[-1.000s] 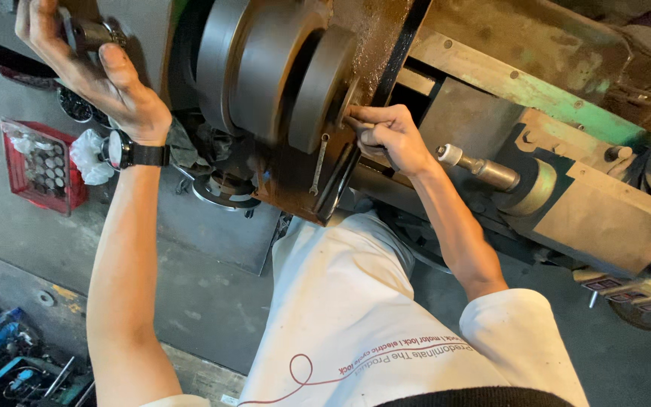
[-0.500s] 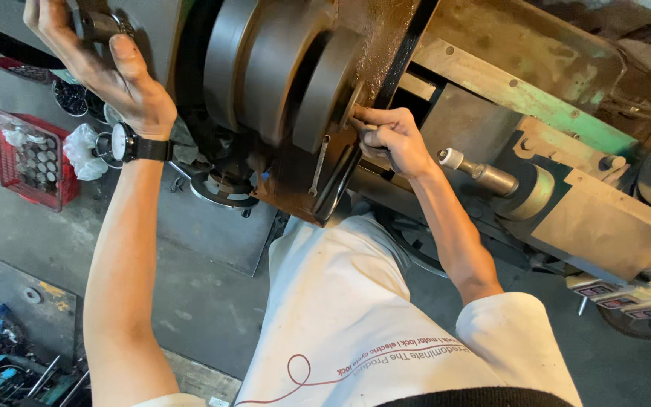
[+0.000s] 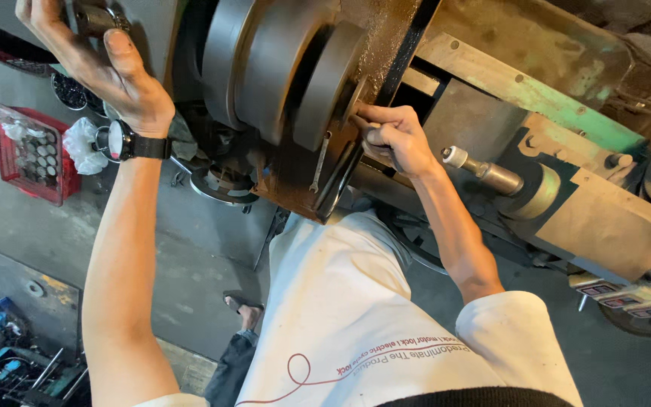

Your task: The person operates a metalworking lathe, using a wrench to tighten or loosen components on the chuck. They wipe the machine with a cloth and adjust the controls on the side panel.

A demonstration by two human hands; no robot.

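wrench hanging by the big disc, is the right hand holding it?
No. The right hand presses at the disc edge, while the wrench hangs apart just below it, untouched.

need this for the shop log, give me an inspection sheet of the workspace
surface: rusty lathe bed, metal chips on it
job's things: dark round workpiece in the lathe; wrench hanging beside it
clutter: red crate of small parts, white bag, blue tool trays on the floor
hands: left hand grips a metal handle; right hand closed at the workpiece edge, contents hidden
cables: nothing seen
surroundings: concrete floor, green-painted machine body
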